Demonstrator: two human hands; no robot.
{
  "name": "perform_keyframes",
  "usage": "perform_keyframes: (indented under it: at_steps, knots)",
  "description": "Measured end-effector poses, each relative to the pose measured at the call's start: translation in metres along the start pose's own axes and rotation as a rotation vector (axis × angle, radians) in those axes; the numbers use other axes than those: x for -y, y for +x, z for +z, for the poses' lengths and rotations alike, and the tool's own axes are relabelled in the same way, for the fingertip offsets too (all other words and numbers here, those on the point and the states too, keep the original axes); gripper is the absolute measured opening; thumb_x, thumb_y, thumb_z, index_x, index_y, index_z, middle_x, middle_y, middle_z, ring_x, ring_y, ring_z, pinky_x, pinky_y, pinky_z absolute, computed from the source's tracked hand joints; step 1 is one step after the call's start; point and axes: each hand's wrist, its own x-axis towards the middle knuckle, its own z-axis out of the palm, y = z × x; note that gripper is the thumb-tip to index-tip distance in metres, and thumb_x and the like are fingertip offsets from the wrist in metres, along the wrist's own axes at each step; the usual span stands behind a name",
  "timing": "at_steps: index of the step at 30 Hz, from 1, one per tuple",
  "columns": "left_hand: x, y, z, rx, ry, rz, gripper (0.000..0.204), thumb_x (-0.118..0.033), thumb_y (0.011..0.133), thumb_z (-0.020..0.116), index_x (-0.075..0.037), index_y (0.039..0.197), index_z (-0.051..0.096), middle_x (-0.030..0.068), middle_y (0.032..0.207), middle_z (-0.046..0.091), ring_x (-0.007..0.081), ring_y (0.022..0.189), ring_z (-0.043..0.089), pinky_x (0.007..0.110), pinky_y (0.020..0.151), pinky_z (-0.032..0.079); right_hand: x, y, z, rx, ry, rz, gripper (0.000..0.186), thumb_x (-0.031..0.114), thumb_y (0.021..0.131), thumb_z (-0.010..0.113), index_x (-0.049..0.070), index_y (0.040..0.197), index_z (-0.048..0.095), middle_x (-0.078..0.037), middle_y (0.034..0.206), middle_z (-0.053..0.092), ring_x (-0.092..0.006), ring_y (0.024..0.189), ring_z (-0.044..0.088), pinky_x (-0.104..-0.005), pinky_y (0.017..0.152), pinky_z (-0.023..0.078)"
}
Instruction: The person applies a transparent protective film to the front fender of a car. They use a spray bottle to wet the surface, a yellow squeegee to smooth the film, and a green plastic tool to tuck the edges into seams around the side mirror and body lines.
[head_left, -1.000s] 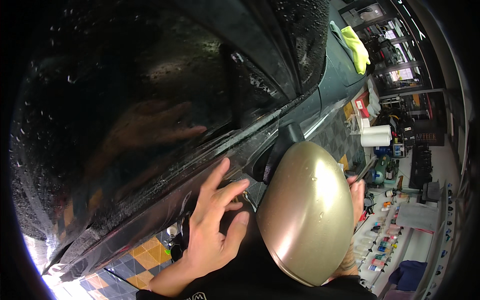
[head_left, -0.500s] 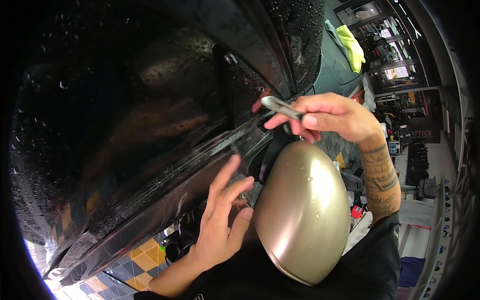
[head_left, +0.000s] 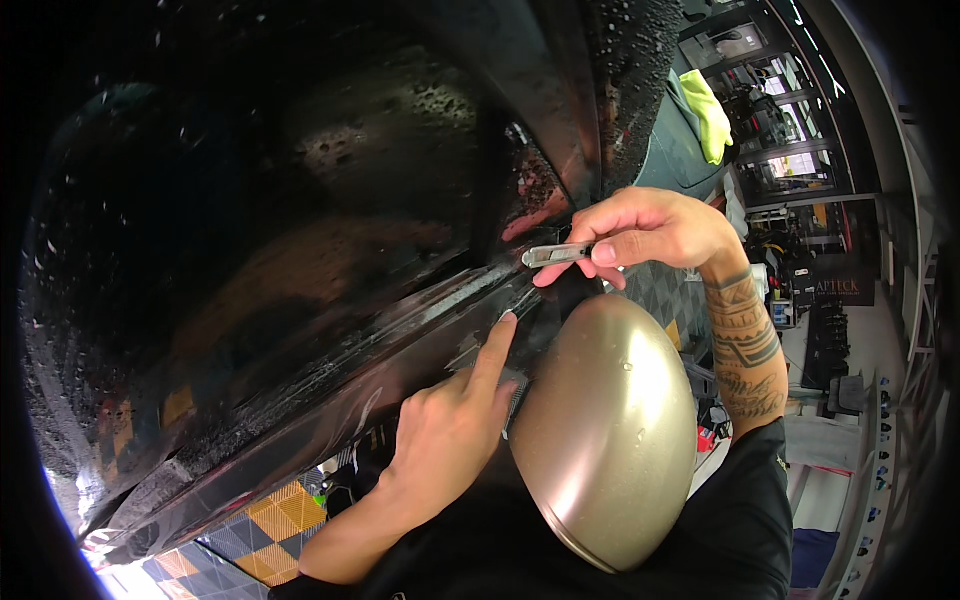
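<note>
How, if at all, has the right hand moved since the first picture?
Yes: the right hand moved upward, from right of the gold mirror to above it.

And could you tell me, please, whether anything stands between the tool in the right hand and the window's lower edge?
Nothing visible does: in this view, the slim silver tool in the right hand lies at the window's lower edge, though contact cannot be told; the gold mirror cover and left hand appear below it.
</note>
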Motion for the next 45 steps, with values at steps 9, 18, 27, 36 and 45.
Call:
perform_keyframes:
  at_steps: [9,18,27,36,45]
  knots:
    - [-0.006,0.021,-0.006,0.231,0.018,-0.141,0.069,-0.005,0.084,0.063,-0.003,0.145,0.03,0.0219,0.063,0.06,0.0416,0.058,0.06,0.05,0.061,0.048,0.007,0.007,0.004,-0.029,-0.308,0.063,0.021,0.017,0.094,0.054,0.001,0.099,0.067,0.0,0.074,0.058,-0.0089,0.063,0.05,-0.0256,0.058,0.041]
    - [-0.019,0.025,-0.024,0.34,0.171,-0.132,0.075,-0.007,0.085,0.063,0.002,0.148,0.023,0.0237,0.059,0.057,0.0415,0.058,0.058,0.05,0.061,0.048,-0.026,-0.015,0.005,-0.383,-0.112,-0.384,0.023,0.019,0.093,0.059,-0.002,0.088,0.068,-0.004,0.07,0.059,-0.0097,0.063,0.051,-0.0241,0.058,0.04]
    - [-0.039,0.022,-0.036,0.239,0.837,0.145,0.054,-0.007,0.077,0.06,0.001,0.13,0.053,0.0074,0.074,0.058,0.0192,0.064,0.06,0.031,0.056,0.052,-0.043,-0.013,0.045,-0.793,-0.239,-0.18,0.026,0.012,0.09,0.063,-0.002,0.111,0.067,0.003,0.069,0.057,-0.0047,0.063,0.048,-0.0206,0.058,0.038]
    - [-0.051,0.036,-0.048,0.381,1.246,0.16,0.062,-0.013,0.077,0.063,-0.015,0.138,0.053,-0.0033,0.058,0.052,0.0102,0.054,0.057,0.024,0.047,0.044,-0.03,-0.002,0.059,-0.664,0.203,-0.08,0.025,0.014,0.084,0.071,-0.001,0.104,0.068,0.006,0.069,0.056,-0.0032,0.062,0.046,-0.0218,0.056,0.039]
    - [-0.062,0.046,-0.043,0.59,1.329,0.037,0.089,-0.014,0.074,0.067,-0.013,0.152,0.025,-0.0065,0.055,0.058,0.0082,0.051,0.062,0.022,0.045,0.044,-0.023,0.012,0.053,-0.678,-0.208,-0.029,0.015,0.015,0.077,0.075,0.001,0.076,0.069,0.002,0.059,0.056,-0.0054,0.057,0.047,-0.0247,0.053,0.038]
